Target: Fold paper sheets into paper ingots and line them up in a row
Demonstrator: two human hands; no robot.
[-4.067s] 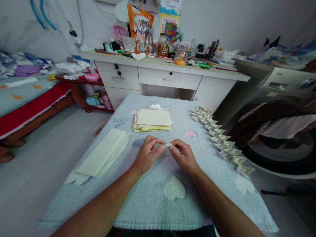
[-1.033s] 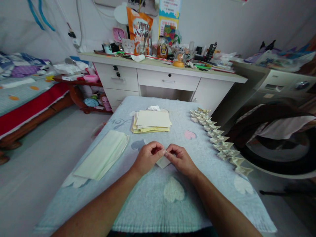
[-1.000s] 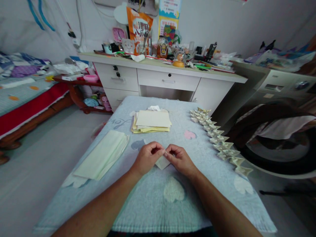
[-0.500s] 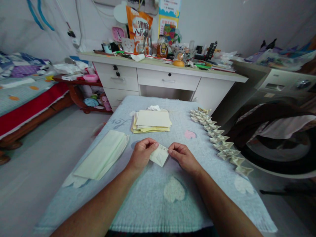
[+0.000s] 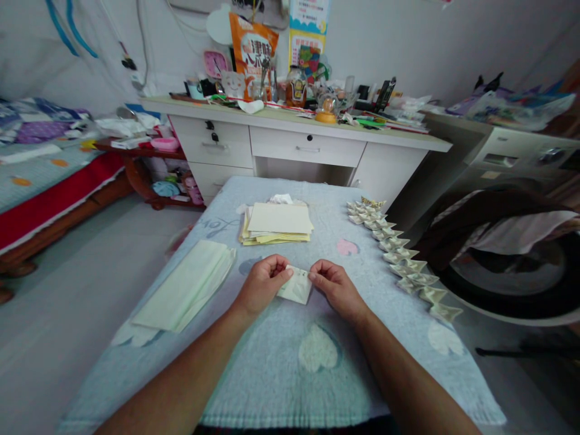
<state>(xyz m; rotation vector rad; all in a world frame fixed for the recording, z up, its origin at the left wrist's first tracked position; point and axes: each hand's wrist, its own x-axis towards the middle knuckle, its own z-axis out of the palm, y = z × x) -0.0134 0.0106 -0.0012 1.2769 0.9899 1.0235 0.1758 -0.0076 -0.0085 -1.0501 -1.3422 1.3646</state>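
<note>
A small folded piece of paper (image 5: pixel 295 289), pale with some print along its top edge, is held up between my two hands above the cloth-covered table. My left hand (image 5: pixel 265 281) pinches its upper left side between thumb and fingers. At its upper right corner, my right hand (image 5: pixel 334 284) grips it the same way. Down the table's right side runs a row of folded paper boats (image 5: pixel 399 254), several of them set close together. Beyond my hands lies a stack of cream and yellow paper sheets (image 5: pixel 280 219). Left of my arms is a pile of long pale green folded sheets (image 5: pixel 185 284).
A light blue cloth (image 5: pixel 254 368) covers the table. Behind it stands a white desk (image 5: pixel 290 142) crowded with jars, a pink clock (image 5: pixel 215 63) and an orange snack bag (image 5: pixel 254 51). A washing machine (image 5: pixel 512 154) is at the right, a bed (image 5: pixel 49 175) at the left.
The folded paper has turned slightly in my fingers, its lower corner swinging to the right. Both hands keep their pinch in nearly the same place.
</note>
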